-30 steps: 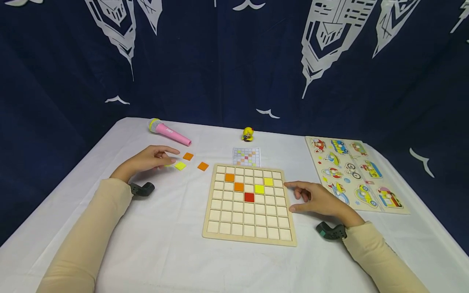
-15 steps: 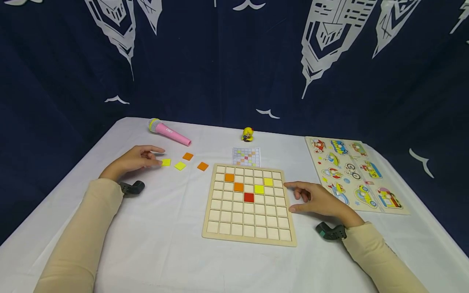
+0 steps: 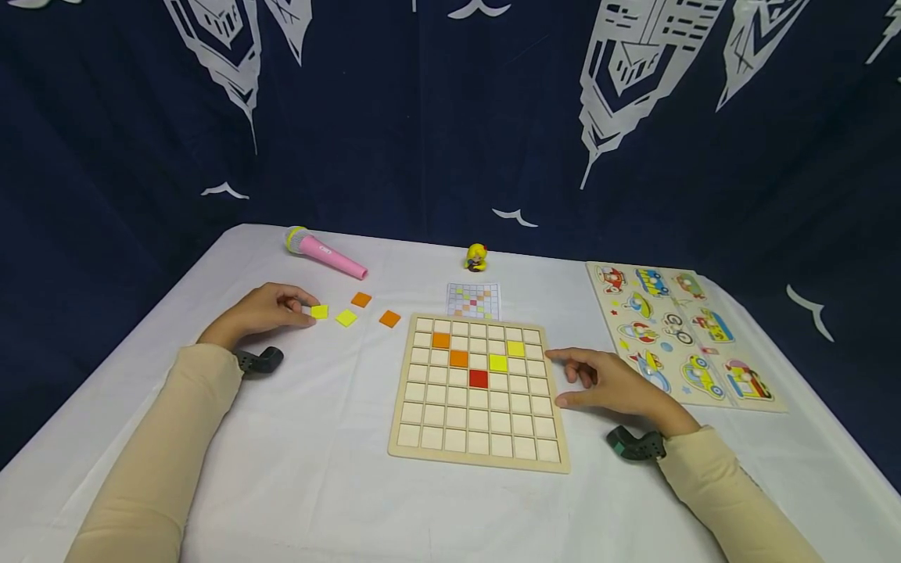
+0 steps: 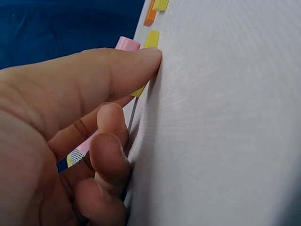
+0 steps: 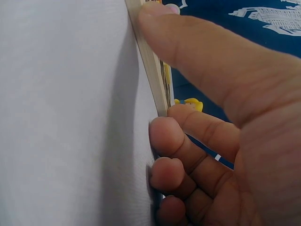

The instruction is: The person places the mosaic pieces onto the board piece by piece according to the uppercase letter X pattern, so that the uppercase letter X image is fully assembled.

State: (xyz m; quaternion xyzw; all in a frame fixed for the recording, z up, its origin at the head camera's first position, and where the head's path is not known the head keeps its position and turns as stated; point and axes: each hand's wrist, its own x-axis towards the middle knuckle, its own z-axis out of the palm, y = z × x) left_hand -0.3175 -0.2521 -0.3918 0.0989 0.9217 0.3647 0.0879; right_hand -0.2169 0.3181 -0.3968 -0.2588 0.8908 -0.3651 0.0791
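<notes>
At the left of the head view my left hand (image 3: 263, 310) pinches a yellow square tile (image 3: 320, 312) at its edges, between thumb and index finger, low over the tablecloth. The left wrist view shows the thumb lying across this yellow tile (image 4: 152, 38), with the other fingers curled. Beside it lie another yellow tile (image 3: 346, 318) and two orange tiles (image 3: 390, 319). A wooden grid board (image 3: 468, 462) carries two orange, two yellow and one red tile. My right hand (image 3: 605, 381) touches the board's right edge with a spread thumb and index finger.
Behind the board lies a small printed pattern card (image 3: 474, 301), then a yellow-haired figurine (image 3: 475, 258). A pink toy microphone (image 3: 329, 256) lies at the back left. Wooden picture puzzles (image 3: 686, 336) lie at the right. A dark blue curtain (image 3: 422, 117) hangs behind the table.
My left hand first drew back leftward off the yellow tile, then came slightly right again, and thumb and index finger now pinch it. The right hand and the board have stayed put.
</notes>
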